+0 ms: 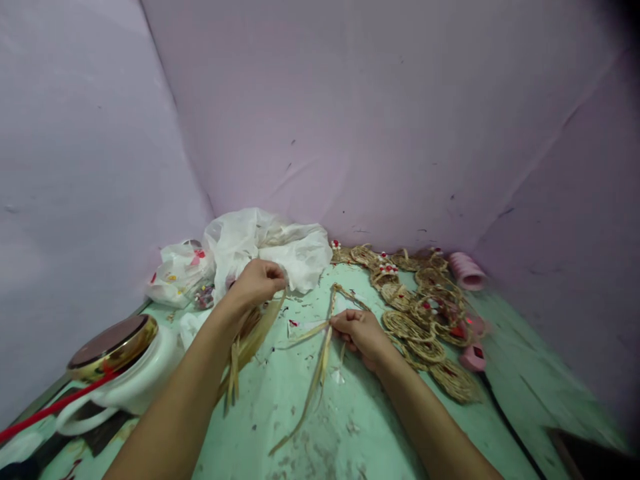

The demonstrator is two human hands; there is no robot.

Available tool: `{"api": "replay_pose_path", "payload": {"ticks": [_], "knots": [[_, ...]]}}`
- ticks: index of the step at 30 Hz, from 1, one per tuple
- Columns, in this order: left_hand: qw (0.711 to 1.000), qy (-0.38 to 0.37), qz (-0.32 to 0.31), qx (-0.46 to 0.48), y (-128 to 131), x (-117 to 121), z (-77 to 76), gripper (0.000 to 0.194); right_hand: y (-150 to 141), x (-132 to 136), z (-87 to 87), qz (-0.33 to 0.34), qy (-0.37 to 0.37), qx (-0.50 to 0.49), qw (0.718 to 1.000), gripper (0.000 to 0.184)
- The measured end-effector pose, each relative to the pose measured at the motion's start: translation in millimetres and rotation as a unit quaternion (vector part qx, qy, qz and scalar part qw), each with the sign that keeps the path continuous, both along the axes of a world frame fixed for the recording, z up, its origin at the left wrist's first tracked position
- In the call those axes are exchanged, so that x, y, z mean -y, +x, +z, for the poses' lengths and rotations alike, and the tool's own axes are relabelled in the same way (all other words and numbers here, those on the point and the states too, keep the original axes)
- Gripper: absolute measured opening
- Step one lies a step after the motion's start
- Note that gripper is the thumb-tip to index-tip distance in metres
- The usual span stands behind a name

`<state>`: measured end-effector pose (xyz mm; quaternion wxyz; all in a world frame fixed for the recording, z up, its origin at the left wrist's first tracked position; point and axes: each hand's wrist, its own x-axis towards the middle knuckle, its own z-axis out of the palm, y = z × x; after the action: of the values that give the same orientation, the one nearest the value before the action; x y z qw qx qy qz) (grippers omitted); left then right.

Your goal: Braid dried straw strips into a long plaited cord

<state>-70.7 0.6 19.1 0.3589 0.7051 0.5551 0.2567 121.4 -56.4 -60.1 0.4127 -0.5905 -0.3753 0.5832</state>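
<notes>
My left hand [259,281] is closed around a bundle of dried straw strips [245,350] that hangs down beneath it, just in front of a white plastic bag [270,250]. My right hand [361,335] is closed in a pinch on the end of a braided straw cord [341,292], with loose straw strands [315,380] trailing from it across the green table [320,427]. The two hands are about a hand's width apart.
Several coiled straw ornaments [425,313] with red beads lie at the back right, beside a pink spool [466,270]. A second bag with beads [180,272] sits at the back left. A white pot with a gold lid [117,363] stands at the left. Purple walls enclose the table.
</notes>
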Motion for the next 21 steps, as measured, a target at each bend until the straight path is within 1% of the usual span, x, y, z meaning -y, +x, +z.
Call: {"api": "replay_pose_path", "payload": {"ticks": [1, 2, 4, 6, 7, 8, 10, 13, 15, 17, 19, 21], "knots": [[0.999, -0.014, 0.005, 0.049, 5.3, 1.8, -0.5, 0.009, -0.1, -0.2, -0.4, 0.000, 0.003, 0.002, 1.000, 0.014], [0.994, -0.043, -0.004, 0.098, 10.5, 4.2, -1.5, 0.009, -0.1, -0.4, -0.7, 0.000, 0.005, 0.004, 1.000, 0.014], [0.976, -0.131, -0.062, 0.160, 21.1, 9.7, -5.9, 0.011, -0.2, -0.7, -1.2, -0.002, 0.009, 0.006, 1.000, 0.014], [0.954, -0.213, -0.134, 0.166, 31.8, 14.7, -14.1, 0.011, -0.3, -0.9, -1.3, -0.003, 0.011, 0.002, 1.000, 0.014], [0.945, -0.239, -0.159, 0.158, 37.0, 16.4, -19.4, 0.011, -0.3, -0.9, -1.2, -0.005, 0.011, 0.000, 1.000, 0.014], [0.940, -0.251, -0.174, 0.151, 42.0, 17.5, -25.0, 0.010, -0.4, -0.9, -1.1, -0.006, 0.012, -0.002, 1.000, 0.013], [0.945, -0.240, -0.181, 0.131, 50.2, 17.9, -35.3, 0.010, -0.4, -0.9, -0.7, -0.008, 0.015, -0.007, 1.000, 0.013], [0.961, -0.195, -0.167, 0.098, 56.5, 16.7, -44.2, 0.010, 0.1, -0.7, 0.3, -0.008, 0.017, -0.021, 1.000, 0.012], [0.966, -0.193, -0.144, 0.092, 57.3, 16.1, -46.2, 0.010, 0.6, -0.6, 1.3, -0.006, 0.016, -0.028, 0.999, 0.011], [0.966, -0.213, -0.107, 0.096, 57.5, 15.9, -47.5, 0.008, 1.0, -0.4, 2.4, -0.003, 0.012, -0.034, 0.999, 0.010], [0.964, -0.236, -0.055, 0.109, 58.1, 15.2, -48.4, 0.007, 1.3, -0.3, 2.9, -0.001, 0.008, -0.038, 0.999, 0.010], [0.957, -0.252, 0.002, 0.148, 58.4, 13.8, -45.6, 0.007, 1.6, -0.3, 2.4, -0.001, 0.009, -0.038, 0.999, 0.010]]}}
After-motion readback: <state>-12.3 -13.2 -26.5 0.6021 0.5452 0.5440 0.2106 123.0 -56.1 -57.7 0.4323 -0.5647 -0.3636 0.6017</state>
